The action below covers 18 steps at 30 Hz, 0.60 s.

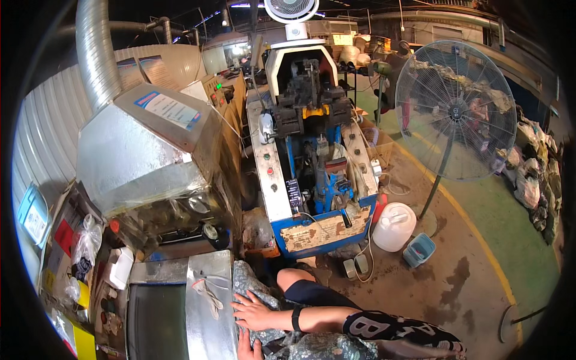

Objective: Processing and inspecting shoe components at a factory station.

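Observation:
My right hand (254, 312), with a black band at the wrist, lies palm down with spread fingers on a grey patterned cloth (245, 275) at the edge of a metal worktop (207, 336). It holds nothing. My left hand (248, 348) is just below it, cut off by the lower edge of the picture; its visible fingers are apart, beside the same metal edge. On the worktop, left of my right hand, are a slim tool with two handles (214, 279), like pliers, and a crumpled pale glove-like piece (209, 298). More patterned cloth covers my lap.
A blue-framed machine (324, 231) stands ahead, with a metal hood (141, 171) to its left. A large standing fan (457, 112), a white jug (394, 227) and a blue bucket (419, 249) are at the right. A dark panel (157, 321) lies left of the worktop.

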Tool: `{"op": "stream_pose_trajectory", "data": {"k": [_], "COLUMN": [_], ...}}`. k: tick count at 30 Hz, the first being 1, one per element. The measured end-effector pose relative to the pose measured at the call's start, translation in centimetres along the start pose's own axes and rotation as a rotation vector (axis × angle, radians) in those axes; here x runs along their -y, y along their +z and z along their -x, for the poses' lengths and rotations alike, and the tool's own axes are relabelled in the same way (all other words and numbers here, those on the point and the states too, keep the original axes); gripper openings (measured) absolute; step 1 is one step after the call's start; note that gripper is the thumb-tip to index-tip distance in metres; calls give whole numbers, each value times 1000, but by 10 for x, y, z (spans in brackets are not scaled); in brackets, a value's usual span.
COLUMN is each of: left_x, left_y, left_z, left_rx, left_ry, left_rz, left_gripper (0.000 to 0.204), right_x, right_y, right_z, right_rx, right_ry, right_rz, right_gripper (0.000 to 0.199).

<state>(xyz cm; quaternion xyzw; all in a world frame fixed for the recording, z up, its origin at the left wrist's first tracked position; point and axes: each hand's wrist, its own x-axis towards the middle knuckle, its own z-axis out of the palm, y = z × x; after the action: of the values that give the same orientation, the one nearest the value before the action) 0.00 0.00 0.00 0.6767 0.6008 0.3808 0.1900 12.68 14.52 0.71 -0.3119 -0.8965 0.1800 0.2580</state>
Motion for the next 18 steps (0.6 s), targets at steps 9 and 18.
{"op": "stream_pose_trajectory", "data": {"k": [9,18], "left_x": [-12,8], "left_y": [-10,9], "left_z": [-5,-8], "left_rx": [64,28], "left_ry": [-16,-96], "left_rz": [61,-50], "left_gripper": [53,56], "right_x": [1,-29], "right_y": [-5,0], "right_z": [-4,-18], "right_rx": [52,57], "right_ry": [19,-185], "right_rz": [-33,266], "right_gripper": [32,34]}}
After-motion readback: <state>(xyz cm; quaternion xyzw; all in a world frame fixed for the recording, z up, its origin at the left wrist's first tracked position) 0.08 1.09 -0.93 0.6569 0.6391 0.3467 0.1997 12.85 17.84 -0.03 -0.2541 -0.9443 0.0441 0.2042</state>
